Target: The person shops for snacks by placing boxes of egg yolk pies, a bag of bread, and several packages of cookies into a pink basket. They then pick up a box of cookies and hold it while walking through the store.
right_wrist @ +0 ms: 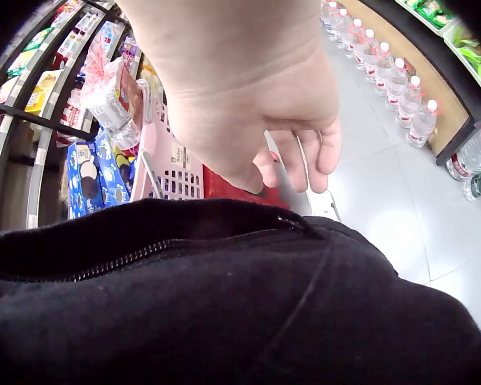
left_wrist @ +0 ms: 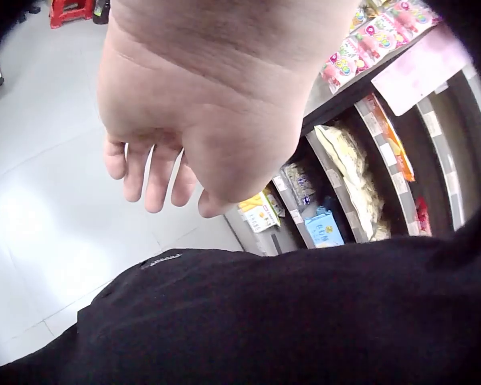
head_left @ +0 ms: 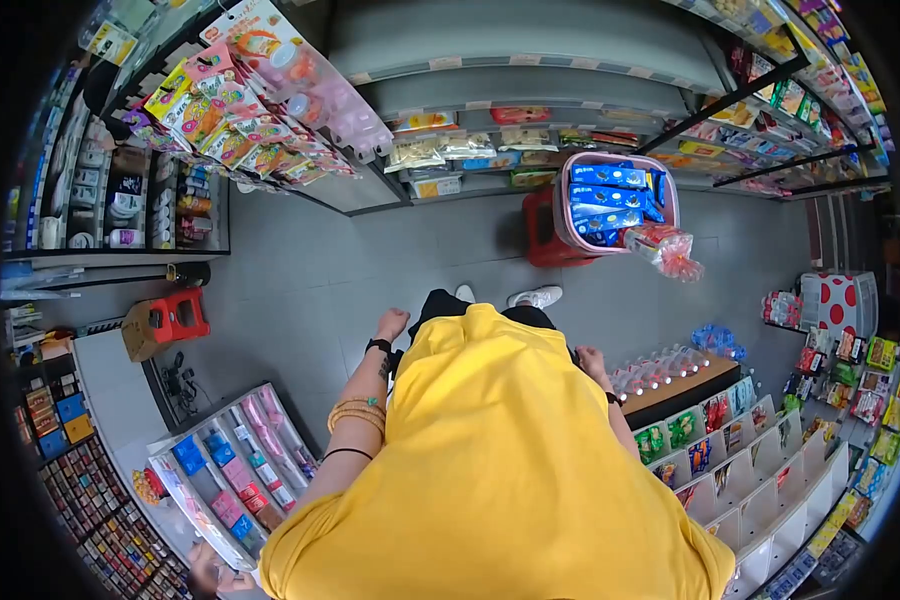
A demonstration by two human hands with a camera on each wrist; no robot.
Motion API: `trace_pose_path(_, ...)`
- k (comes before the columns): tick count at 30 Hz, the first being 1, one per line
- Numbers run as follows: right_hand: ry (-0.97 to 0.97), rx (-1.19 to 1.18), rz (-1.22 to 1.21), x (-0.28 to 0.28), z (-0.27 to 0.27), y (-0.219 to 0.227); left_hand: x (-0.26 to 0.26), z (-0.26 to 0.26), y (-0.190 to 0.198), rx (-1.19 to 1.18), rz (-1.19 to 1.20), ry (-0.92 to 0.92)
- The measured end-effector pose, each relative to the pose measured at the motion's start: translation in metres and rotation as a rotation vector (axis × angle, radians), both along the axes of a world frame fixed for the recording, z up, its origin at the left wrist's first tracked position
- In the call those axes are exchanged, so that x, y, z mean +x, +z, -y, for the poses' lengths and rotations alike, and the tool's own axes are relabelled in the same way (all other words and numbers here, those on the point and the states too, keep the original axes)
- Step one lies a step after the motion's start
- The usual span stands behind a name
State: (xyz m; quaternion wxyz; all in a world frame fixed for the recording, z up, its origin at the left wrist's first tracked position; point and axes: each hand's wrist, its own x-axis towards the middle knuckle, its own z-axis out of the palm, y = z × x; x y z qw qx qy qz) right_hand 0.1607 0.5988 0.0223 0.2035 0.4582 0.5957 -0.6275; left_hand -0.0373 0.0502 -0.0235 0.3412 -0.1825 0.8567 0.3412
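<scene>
My left hand (head_left: 393,323) hangs beside the body with its fingers loosely bent and nothing in it. In the left wrist view this hand (left_wrist: 200,120) is above the black trousers (left_wrist: 264,313), with shop shelves beyond. On the other side, my right hand (head_left: 592,360) hangs near the hip, also holding nothing. The right wrist view has the hand (right_wrist: 256,112) with relaxed fingers, overlapping a pink basket (right_wrist: 184,160) behind it. That basket (head_left: 570,215) sits on a red stool (head_left: 542,230) in front of me. It holds blue boxes (head_left: 607,198) and a clear-wrapped package (head_left: 662,245).
Shelves (head_left: 530,90) with packaged snacks run along the front. Hanging snack bags (head_left: 220,110) stick out at the left front. Bottles (head_left: 660,370) stand in a row by a counter at right. A red stool (head_left: 182,314) stands on the floor (head_left: 280,270) at left.
</scene>
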Motion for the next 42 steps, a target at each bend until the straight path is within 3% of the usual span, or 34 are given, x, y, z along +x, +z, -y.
trace_pose_path(8,-0.032,0.026,0.003,-0.010,0.000,-0.015,-0.022,-0.017,0.035,0.007,0.013,-0.028)
trace_pose_path(11,0.003,0.021,-0.011,-0.018,0.002,-0.006,-0.020,-0.009,0.018,-0.001,-0.008,-0.014)
trace_pose_path(15,-0.018,-0.001,-0.020,-0.016,-0.002,-0.024,-0.020,-0.008,0.027,-0.027,-0.008,-0.069)
trace_pose_path(20,-0.003,0.020,-0.024,-0.025,0.008,0.002,-0.018,-0.003,0.026,-0.025,0.016,-0.062)
trace_pose_path(32,-0.019,-0.016,-0.067,-0.001,0.001,-0.033,-0.028,-0.005,0.010,-0.005,-0.005,-0.061)
trace_pose_path(42,-0.032,0.060,-0.067,-0.007,0.010,-0.011,-0.025,-0.017,0.020,0.023,-0.047,-0.052)
